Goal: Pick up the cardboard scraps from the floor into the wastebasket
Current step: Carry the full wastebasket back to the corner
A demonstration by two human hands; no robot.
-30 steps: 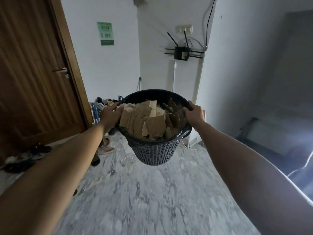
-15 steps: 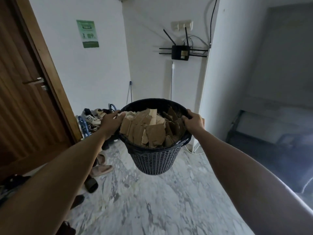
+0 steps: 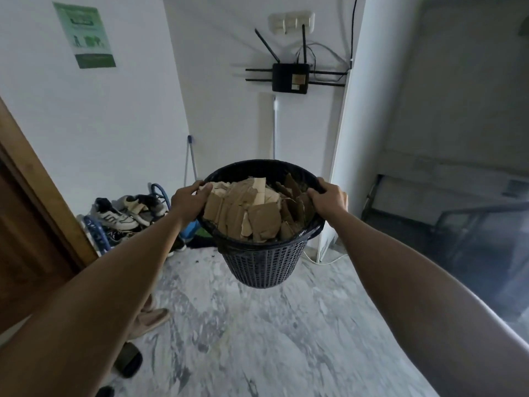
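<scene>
Here, left hand [image 3: 187,199] and right hand [image 3: 329,199] each grip one wastebasket [image 3: 264,263] rim, heaped with uncountable cardboard scraps [image 3: 249,213].

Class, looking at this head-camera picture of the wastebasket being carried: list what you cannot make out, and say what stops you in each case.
1. Head view: how deep the cardboard scraps go; the top pieces and the wastebasket wall hide it.
2. The left hand fingertips, curled over the rim.
3. The green poster text: too small, blurred.
4. The floor below the frame, cut off and covered by both arms; stray scraps cannot be ruled out.
5. The right hand palm, turned away.
</scene>
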